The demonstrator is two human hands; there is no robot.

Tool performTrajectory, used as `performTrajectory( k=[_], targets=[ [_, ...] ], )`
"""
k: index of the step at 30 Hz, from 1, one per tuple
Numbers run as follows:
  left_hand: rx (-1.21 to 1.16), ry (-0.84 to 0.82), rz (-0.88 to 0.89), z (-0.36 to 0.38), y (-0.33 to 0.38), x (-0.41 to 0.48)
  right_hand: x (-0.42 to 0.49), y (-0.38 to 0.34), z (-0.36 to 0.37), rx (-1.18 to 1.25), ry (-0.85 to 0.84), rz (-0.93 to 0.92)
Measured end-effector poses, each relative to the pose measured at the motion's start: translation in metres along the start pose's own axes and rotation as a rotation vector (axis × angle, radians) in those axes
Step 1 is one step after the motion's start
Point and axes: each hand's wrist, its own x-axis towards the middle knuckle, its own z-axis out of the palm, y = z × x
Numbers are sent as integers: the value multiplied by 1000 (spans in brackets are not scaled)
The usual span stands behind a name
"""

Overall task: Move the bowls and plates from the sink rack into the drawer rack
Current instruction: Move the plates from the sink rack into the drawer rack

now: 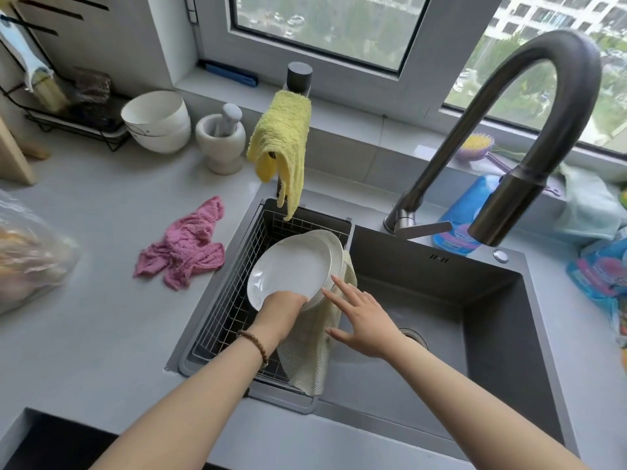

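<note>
Two white plates stand tilted in the wire sink rack (234, 300) on the left side of the dark sink. The front plate (288, 269) faces me, and the rear plate (334, 244) shows only its rim behind it. My left hand (280, 308), with a bead bracelet on the wrist, grips the lower edge of the front plate. Just right of the plates my right hand (361, 317) is open with fingers spread, its fingertips close to the rims of both plates. The drawer rack is not in view.
A pale mesh cloth (310, 351) hangs over the rack's right wall. A tall dark faucet (509, 130) arches over the sink basin (424, 300). On the counter lie a pink cloth (185, 252), stacked white bowls (157, 122), a mortar (222, 142) and a yellow towel (281, 144).
</note>
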Motion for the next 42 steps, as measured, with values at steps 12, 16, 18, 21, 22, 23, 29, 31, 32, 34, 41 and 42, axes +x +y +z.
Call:
performTrajectory(
  k=[12,16,18,21,22,23,29,31,32,34,41,42],
  targets=[
    [-120,195,-46,-46,-13,-39,-2,-19,-6,63,47,40],
    [-211,309,-59,-61,-8,-68,-13,-42,-17,213,116,48],
    [-338,370,-60,-72,-2,-88,-21,-58,-24,362,129,47],
    [-587,462,-81,-87,9,-126,-40,-88,-30,622,96,6],
    [-672,494,-95,-91,12,-140,-50,-98,-31,666,84,-21],
    [-755,528,-105,-95,17,-157,-60,-109,-31,691,81,-60],
    [-1067,685,-185,-78,41,-287,-147,-180,-2,795,39,-296],
    [-1147,739,-241,-59,49,-337,-178,-204,20,765,37,-368],
    [-1188,771,-272,-48,53,-363,-195,-215,32,750,25,-398],
    [-1268,832,-328,-28,60,-414,-228,-240,55,746,-20,-468],
    [-1408,1055,-614,45,50,-601,-330,-349,129,687,-272,-711],
    [-1419,1082,-655,55,46,-626,-341,-366,140,665,-311,-744]
  ],
)
